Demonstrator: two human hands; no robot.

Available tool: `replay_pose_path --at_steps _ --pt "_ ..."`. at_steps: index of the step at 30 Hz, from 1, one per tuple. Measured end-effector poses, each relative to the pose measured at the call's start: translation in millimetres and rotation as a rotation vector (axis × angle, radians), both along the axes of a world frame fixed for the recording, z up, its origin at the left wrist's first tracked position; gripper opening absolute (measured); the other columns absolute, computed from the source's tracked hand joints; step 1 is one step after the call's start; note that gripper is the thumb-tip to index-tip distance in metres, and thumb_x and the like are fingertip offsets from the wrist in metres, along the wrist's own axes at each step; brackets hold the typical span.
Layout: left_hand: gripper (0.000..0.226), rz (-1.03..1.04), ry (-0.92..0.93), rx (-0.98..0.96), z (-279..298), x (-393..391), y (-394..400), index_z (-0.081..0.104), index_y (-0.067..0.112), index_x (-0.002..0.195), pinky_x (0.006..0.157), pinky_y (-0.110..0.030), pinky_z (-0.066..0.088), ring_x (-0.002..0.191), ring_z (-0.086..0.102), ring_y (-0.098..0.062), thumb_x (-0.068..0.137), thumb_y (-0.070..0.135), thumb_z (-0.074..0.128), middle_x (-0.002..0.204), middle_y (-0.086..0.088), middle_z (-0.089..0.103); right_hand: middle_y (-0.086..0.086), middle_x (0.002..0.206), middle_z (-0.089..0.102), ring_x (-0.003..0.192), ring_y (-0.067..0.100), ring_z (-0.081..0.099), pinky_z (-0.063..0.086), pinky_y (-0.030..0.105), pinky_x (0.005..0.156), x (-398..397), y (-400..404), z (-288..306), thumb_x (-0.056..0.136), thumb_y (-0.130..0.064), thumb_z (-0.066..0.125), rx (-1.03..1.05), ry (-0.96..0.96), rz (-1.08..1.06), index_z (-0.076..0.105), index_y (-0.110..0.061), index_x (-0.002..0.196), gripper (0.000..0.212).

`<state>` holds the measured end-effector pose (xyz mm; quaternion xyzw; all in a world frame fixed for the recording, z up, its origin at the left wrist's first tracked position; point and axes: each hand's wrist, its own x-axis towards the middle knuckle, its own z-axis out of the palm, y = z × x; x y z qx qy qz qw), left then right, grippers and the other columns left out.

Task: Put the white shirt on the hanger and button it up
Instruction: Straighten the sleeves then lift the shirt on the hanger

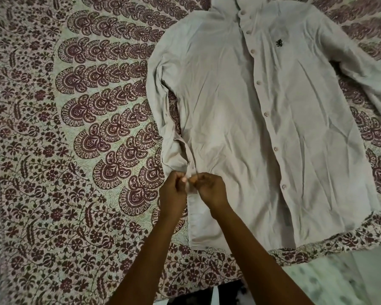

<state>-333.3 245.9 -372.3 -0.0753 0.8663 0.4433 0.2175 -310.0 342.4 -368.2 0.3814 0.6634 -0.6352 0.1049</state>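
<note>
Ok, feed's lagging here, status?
Left hand, right hand pinching sleeve cuff. White shirt flat on bedspread, front buttoned. No hanger visible.

My white long-sleeved cotton shirt [251,119] lies flat and face up on the bed, collar at the far end and hem at the near edge, its body slanting so the hem sits further right than the collar. The front placket is closed, with a row of small pale buttons [266,113] running down it. A small dark embroidered emblem [278,43] sits on the chest just right of that row. The fabric is creased all over. One sleeve lies folded along the left side of the body, its cuff [188,172] down near the hem; the other sleeve spreads out to the right.
</note>
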Motion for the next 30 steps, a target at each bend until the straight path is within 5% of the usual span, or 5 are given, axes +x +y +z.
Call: replay_pose_path --at_steps 10,16,20,23,30 --pt "0.017 -0.066 0.323 -0.204 7.6 1.8 -13.8 0.061 0.009 0.096 0.071 -0.037 0.049 0.09 0.058 -0.027 0.081 0.016 0.067 0.099 -0.01 0.06 -0.003 0.068 0.062 0.057 0.002 0.056 0.042 0.022 0.073 3.1 5.4 -0.6 0.092 -0.014 0.052 -0.599 -0.237 -0.085 0.063 -0.017 0.081 0.015" --pt "0.059 0.123 0.025 -0.136 5.4 1.0 -29.3 0.049 0.02 0.124 0.082 -0.031 0.045 0.107 0.05 -0.021 0.073 0.034 0.074 0.12 -0.004 0.051 0.004 0.084 0.058 0.077 0.012 0.056 0.046 0.023 0.073 2.4 -0.3 -0.7 0.096 -0.006 0.038 -0.741 -0.175 -0.221 0.053 -0.014 0.081 0.022" --pt "0.043 0.178 -0.02 -0.062 14.2 -2.5 -30.4 0.054 0.013 0.122 0.054 -0.005 0.042 0.072 0.059 -0.011 0.081 0.005 0.065 0.102 -0.011 0.068 0.005 0.082 0.061 0.072 0.015 0.058 0.045 0.027 0.073 0.9 -5.5 6.3 0.097 -0.021 0.041 -0.632 -0.217 -0.164 0.055 -0.013 0.083 0.022" --pt "0.039 0.123 0.184 -0.094 29.1 -2.7 -38.8 0.063 0.011 0.113 0.058 -0.016 0.051 0.076 0.063 -0.017 0.076 -0.001 0.066 0.1 -0.009 0.069 0.007 0.087 0.062 0.079 0.02 0.058 0.043 0.027 0.068 -0.1 -16.2 14.1 0.088 -0.04 0.053 -0.441 -0.114 -0.069 0.055 -0.006 0.1 0.036" --pt "0.028 -0.14 0.366 -0.223 50.4 10.8 -83.6 0.069 0.009 0.104 0.07 -0.015 0.046 0.088 0.055 -0.015 0.076 0.005 0.071 0.102 -0.009 0.06 0.011 0.083 0.063 0.068 0.018 0.058 0.047 0.024 0.063 -14.1 -58.6 41.5 0.091 -0.007 0.047 -0.449 -0.162 0.119 0.058 -0.012 0.076 0.019"
